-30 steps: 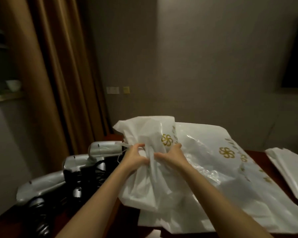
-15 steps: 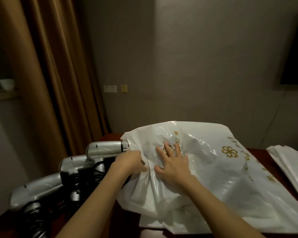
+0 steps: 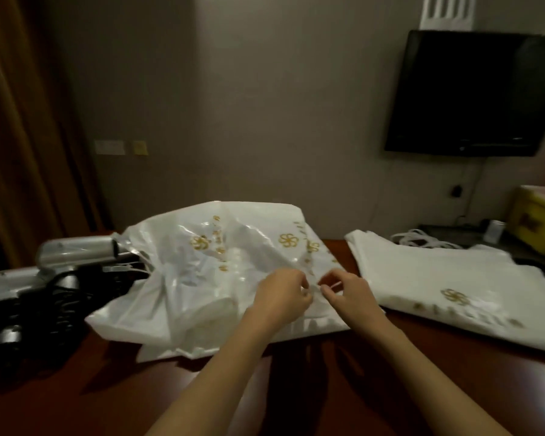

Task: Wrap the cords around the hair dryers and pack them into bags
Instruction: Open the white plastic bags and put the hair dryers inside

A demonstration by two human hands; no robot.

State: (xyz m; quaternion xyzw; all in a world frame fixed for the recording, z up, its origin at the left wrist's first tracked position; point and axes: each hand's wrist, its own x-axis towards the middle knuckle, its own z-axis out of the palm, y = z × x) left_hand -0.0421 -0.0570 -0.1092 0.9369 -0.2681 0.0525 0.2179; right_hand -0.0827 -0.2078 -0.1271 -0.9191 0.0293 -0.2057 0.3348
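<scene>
key relation: thin white plastic bag w/ gold flower print (image 3: 221,265) lies crumpled on the dark red-brown wooden table (image 3: 296,388), directly ahead of both hands; its near-right edge sits betw. them, bulk spreading away to the far left.
left hand (image 3: 280,297): fingers curled, pinching a bit of bag film at that edge.
right hand (image 3: 346,294): fingers curled, pinching the same edge just beside the left; fingertips nearly meet.
step (judged): prob. parting the two film layers to open the bag mouth, or picking the top bag off others under it; can't tell which.
long axis: bag runs approx near-left to far-right; exact mouth position not clear in the folds.
nearer hand: both equal to the edge; left is nearer the dryers.
task thing: silver hair dryers w/ black coiled cords (image 3: 60,269) lie at table's left, touching or partly under the bag's left side; well apart from both hands.
in the way: bag's own bulk lies betw. hands and dryers; a reach goes over or round it.
other: flat stack of white plastic bags w/ same gold print (image 3: 438,278) on the right, near the right forearm, not touching.
background: black wall-mounted TV (image 3: 472,92) upper right; brown curtain (image 3: 22,136) left.
risk (judged): slippery film, layers may cling.
</scene>
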